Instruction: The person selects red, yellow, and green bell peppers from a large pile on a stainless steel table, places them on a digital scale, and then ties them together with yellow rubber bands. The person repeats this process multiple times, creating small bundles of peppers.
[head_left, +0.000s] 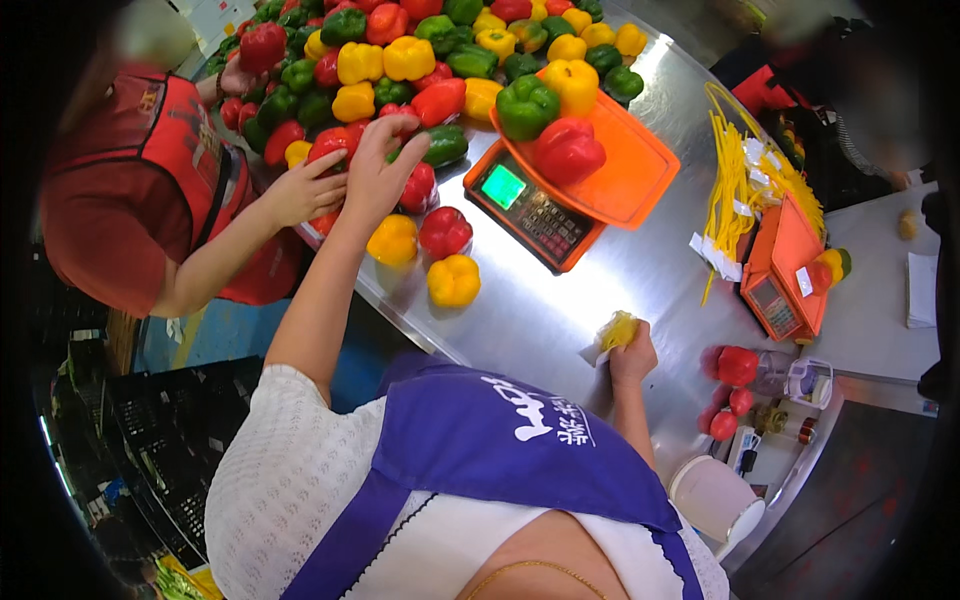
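My left hand (381, 169) reaches over the near side of the bell pepper pile with its fingers spread, apparently holding nothing. Just under it and beside it are red peppers and a dark green pepper (447, 145). Low over the steel table, my right hand (634, 354) grips a bunched yellow net (617, 330) with a white tag. Between my hands stands an orange digital scale (551, 241) with a lit green display. Its tilted-looking orange pan (637, 169) carries a green pepper (527, 107), a yellow pepper (571, 85) and a red pepper (570, 150).
A co-worker in a red vest (176, 150) stands at left, one hand (311, 187) close to mine. Loose peppers, including a yellow one (454, 280), lie near the table edge. At right are yellow nets (727, 187), a second orange scale (784, 274) and a white bucket (716, 499).
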